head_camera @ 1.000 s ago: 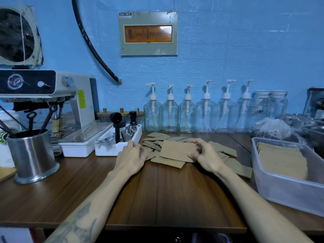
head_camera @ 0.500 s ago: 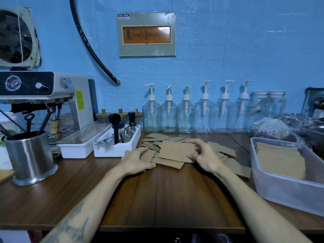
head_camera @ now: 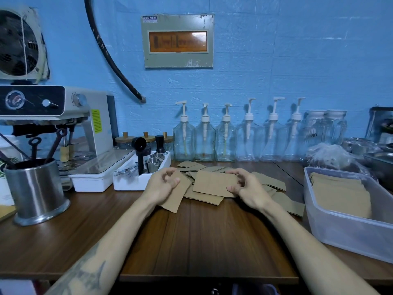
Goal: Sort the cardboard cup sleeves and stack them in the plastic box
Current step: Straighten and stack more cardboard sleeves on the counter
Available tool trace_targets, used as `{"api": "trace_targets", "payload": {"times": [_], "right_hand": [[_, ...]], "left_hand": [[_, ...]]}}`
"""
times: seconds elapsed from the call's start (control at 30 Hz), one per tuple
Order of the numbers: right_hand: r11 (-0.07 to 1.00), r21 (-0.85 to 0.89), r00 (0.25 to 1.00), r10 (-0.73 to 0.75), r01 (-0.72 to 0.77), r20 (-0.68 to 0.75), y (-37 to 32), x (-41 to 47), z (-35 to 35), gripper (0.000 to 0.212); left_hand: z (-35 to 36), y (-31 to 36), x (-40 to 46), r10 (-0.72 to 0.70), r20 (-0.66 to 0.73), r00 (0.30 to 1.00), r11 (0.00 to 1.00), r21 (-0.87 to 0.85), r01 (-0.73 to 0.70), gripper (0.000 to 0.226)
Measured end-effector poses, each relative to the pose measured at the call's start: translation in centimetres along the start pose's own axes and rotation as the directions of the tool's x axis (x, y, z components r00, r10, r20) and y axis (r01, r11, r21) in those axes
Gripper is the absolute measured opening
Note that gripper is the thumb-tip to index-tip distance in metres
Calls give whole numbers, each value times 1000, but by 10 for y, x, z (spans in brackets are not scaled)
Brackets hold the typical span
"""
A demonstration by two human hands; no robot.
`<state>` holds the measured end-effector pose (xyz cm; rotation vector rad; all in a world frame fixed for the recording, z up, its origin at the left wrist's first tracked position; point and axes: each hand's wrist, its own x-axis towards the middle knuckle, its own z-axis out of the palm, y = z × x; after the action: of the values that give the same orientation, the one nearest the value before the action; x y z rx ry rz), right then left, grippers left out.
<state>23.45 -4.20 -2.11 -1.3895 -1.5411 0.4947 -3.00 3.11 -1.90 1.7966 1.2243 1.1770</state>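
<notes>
Right now each hand grips a sleeve over the loose pile [head_camera: 214, 177]: left hand [head_camera: 162, 185] one tilted sleeve [head_camera: 176, 198], right hand [head_camera: 248, 188] a flat sleeve [head_camera: 213, 183]. More sit stacked in the box [head_camera: 348, 228] at right.

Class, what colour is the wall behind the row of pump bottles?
Blue wall, textured, seen best in the head view.

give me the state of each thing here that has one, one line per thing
plastic box: open, no lid, partly filled with stacked sleeves
loose sleeves: scattered on the table, unsorted
left hand: fingers curled, holding a sleeve
right hand: pinching the top sleeve by its right edge
pump bottles: upright, look empty
metal cup: upright, holding tools
</notes>
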Motion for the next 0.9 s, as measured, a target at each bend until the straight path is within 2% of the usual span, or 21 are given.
{"api": "trace_targets", "payload": {"times": [0.1, 0.23, 0.53, 0.67, 0.77, 0.83, 0.9], "right_hand": [[1000, 4, 1000, 10, -10, -12, 1, 1, 0, 40], [1000, -4, 1000, 10, -10, -10, 1, 1, 0, 40], [1000, 4, 1000, 20, -20, -7, 1, 2, 0, 39], [1000, 6, 1000, 13, -13, 0, -1, 1, 1, 40], [1000, 27, 999, 5, -6, 37, -3, -1, 2, 42], [999, 39, 998, -7, 5, 62, -5, -3, 2, 44], [998, 54, 995, -23, 18, 95, -7, -6, 3, 48]], "left_hand": [[-5, 0, 2, -90, -48, 995, 962, -264, 75, 20], [-5, 2, 3, -116, -40, 992, 891, -445, 87, 21], [3, 7, -2, 20, 31, 999, 896, -443, -4, 39], [10, 9, -5, -31, 59, 998, 842, -536, 58, 23], [15, 6, -6, 0, 87, 996, 888, -457, 40, 22], [18, 3, -7, 81, 95, 992, 966, -254, -55, 28], [21, 0, -9, 160, 125, 979, 987, -55, -154, 39]]}}
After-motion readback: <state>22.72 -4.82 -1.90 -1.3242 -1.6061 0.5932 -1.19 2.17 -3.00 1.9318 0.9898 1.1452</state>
